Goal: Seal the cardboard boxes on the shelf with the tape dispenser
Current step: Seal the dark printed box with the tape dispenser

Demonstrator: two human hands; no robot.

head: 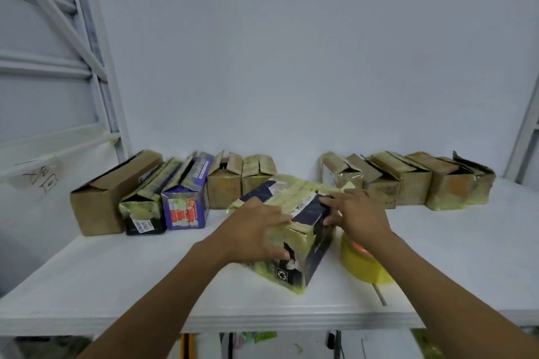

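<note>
My left hand point(256, 230) and right hand point(360, 213) clasp a tape-wrapped dark box point(309, 208) at the front of the shelf point(116, 277), steadying it for sealing; the yellow tape dispenser point(357, 264) lies just right of it.

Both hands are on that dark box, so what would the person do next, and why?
Probably the right hand lets go and reaches for the yellow tape roll lying just beside the dark box, while the left hand holds the box steady. Neither hand holds tape now.
</note>
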